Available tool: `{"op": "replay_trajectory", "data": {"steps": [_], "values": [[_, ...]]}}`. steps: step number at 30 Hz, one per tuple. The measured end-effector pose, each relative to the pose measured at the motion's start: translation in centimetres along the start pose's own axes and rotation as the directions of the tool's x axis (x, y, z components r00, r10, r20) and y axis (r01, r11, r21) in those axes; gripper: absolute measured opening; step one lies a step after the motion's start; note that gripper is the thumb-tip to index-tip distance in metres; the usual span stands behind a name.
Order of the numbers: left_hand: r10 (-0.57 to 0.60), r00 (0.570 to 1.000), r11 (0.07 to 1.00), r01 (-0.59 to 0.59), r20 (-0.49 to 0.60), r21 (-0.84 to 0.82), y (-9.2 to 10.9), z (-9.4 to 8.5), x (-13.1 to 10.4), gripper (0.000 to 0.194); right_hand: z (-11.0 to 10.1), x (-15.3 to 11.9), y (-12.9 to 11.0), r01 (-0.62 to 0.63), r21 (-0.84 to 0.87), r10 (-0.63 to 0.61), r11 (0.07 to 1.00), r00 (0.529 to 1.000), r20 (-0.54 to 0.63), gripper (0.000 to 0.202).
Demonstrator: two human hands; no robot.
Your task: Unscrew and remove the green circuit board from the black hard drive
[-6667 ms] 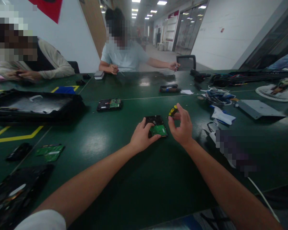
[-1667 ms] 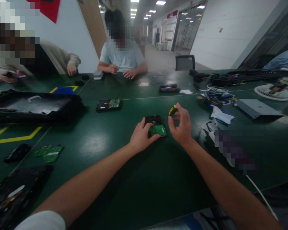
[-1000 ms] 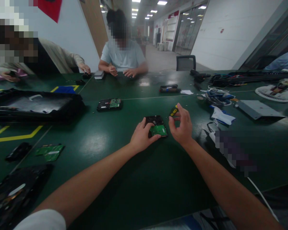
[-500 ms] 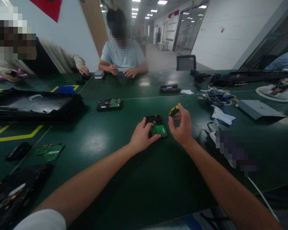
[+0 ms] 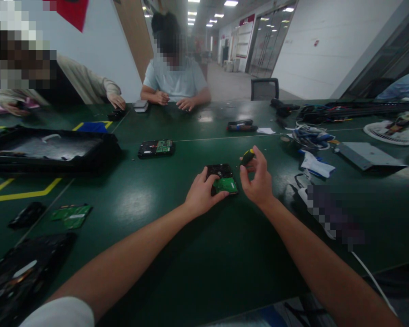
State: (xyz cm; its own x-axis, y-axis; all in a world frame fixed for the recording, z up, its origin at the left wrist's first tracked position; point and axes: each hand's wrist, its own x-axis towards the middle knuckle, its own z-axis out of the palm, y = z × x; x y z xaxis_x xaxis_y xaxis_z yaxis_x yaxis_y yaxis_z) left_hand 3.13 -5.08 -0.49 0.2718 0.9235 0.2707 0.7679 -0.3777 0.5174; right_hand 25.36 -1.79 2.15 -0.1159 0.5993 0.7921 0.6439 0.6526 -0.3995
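A hard drive (image 5: 226,184) with a green circuit board lies on the dark green table. My left hand (image 5: 202,194) grips it from the left, thumb along its near edge and fingers over its left side. Just right of the drive, my right hand (image 5: 258,179) pinches a small black and yellow screwdriver (image 5: 247,156) between thumb and fingers. The screwdriver's handle tilts up to the right. Its shaft is too thin to make out, so I cannot tell whether its tip touches anything.
Another drive (image 5: 156,148) lies farther left. A large black casing (image 5: 51,147), a loose green board (image 5: 73,215) and a black panel (image 5: 27,272) are on the left. Cables (image 5: 311,136), a metal box (image 5: 370,155) and a power strip (image 5: 316,213) are on the right. Two people sit opposite.
The screwdriver has turned slightly in my right hand's fingers, showing less yellow. My left hand and the hard drive stay in place. At far left, a co-worker leans slightly.
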Motion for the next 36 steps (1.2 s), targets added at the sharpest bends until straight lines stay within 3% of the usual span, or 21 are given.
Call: {"op": "replay_trajectory", "data": {"steps": [36], "values": [[0.009, 1.0, 1.0, -0.009, 0.0, 0.009, -0.28, 0.08, 0.03, 0.061, 0.1, -0.15, 0.14, -0.031, -0.022, 0.031, 0.999, 0.999, -0.01, 0.067]]}}
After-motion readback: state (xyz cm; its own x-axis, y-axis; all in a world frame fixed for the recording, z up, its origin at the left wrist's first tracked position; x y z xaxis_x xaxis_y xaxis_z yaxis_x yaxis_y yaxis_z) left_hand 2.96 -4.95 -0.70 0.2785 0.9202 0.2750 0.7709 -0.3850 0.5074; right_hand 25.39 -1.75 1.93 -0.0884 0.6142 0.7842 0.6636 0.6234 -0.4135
